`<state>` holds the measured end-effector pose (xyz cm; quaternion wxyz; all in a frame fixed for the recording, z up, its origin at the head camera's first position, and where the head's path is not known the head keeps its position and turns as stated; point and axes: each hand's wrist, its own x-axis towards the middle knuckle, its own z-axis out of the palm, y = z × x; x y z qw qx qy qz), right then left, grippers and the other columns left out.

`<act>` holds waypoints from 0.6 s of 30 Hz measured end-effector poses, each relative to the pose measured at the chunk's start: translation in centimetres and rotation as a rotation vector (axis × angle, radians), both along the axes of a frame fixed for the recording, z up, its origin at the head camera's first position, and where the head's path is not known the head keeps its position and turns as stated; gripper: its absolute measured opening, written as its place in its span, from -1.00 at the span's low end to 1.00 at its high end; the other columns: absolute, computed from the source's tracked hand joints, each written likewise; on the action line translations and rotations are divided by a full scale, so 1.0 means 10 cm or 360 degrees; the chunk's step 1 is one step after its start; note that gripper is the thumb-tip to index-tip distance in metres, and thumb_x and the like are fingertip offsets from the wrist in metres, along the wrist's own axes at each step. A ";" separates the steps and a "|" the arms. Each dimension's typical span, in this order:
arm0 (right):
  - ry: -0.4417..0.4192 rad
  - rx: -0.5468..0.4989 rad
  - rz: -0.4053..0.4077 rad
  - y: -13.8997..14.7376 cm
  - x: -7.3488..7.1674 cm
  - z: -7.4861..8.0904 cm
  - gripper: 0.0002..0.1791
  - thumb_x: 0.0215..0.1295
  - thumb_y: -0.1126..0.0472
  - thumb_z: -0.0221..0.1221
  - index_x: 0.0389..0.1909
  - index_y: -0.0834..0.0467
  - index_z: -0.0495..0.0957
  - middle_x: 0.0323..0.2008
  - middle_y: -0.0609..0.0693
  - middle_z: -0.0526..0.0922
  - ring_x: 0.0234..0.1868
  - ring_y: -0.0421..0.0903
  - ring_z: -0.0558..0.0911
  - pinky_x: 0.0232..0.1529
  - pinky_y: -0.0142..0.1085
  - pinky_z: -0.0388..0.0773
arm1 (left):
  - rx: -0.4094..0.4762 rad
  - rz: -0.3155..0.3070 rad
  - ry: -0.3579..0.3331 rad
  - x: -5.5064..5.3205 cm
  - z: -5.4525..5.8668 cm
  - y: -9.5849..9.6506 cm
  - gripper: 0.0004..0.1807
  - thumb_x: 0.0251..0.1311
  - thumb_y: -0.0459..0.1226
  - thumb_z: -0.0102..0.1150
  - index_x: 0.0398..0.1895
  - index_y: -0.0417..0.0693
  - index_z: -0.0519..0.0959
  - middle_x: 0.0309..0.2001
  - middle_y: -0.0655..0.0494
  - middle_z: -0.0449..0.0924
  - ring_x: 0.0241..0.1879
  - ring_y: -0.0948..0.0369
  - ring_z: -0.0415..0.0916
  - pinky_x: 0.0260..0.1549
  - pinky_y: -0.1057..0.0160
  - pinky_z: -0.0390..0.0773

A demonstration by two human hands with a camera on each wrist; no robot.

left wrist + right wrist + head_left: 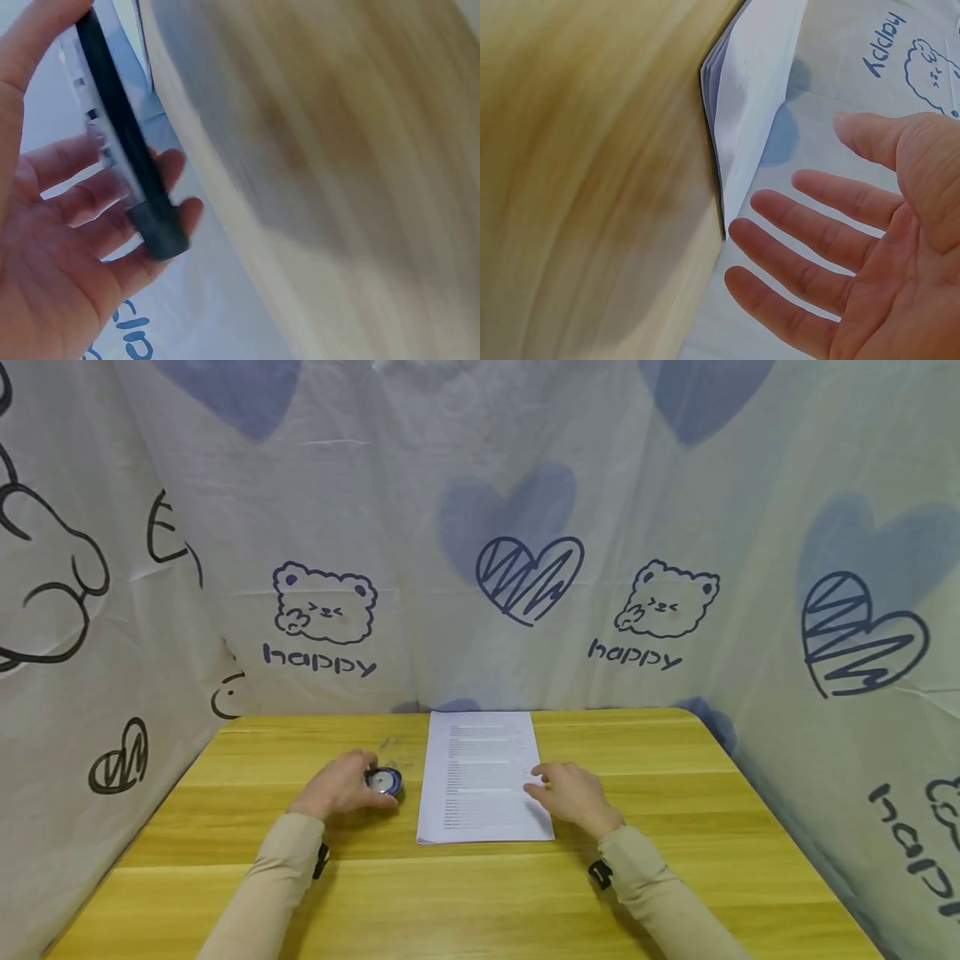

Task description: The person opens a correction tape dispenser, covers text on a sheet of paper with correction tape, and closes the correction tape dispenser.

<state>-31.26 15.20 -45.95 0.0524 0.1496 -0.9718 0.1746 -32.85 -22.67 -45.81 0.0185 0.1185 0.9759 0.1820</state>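
My left hand (341, 787) holds a small round dial (383, 781) with a dark blue rim and a pale face, left of the paper. In the left wrist view the dial (124, 124) shows edge-on as a thin dark disc with a thicker block at one end, pinched between thumb and fingers and lifted off the table. What kind of dial it is, I cannot tell. The right hand (573, 793) hovers by the right edge of a stack of printed paper (483, 814). Its fingers (802, 225) are spread and relaxed, holding nothing.
The paper stack lies flat on a yellow wood-grain table (480, 902), near its far edge. A white curtain (420, 527) printed with hearts and bears hangs behind the table and along both sides. Faint dark marks (393, 743) show on the tabletop beyond the dial.
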 end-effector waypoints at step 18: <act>0.0103 -0.0004 0.0201 -0.20 -0.08 0.04 -0.77 0.29 0.20 0.26 -0.07 0.17 0.70 -0.24 0.00 0.77 -0.19 -0.03 0.71 -0.18 -0.09 0.65 | 0.0027 -0.0117 0.0239 -0.01 0.03 0.38 -0.06 -0.26 0.31 0.46 0.02 -0.20 0.44 -0.29 0.04 0.58 -0.37 0.18 0.50 -0.36 0.19 0.59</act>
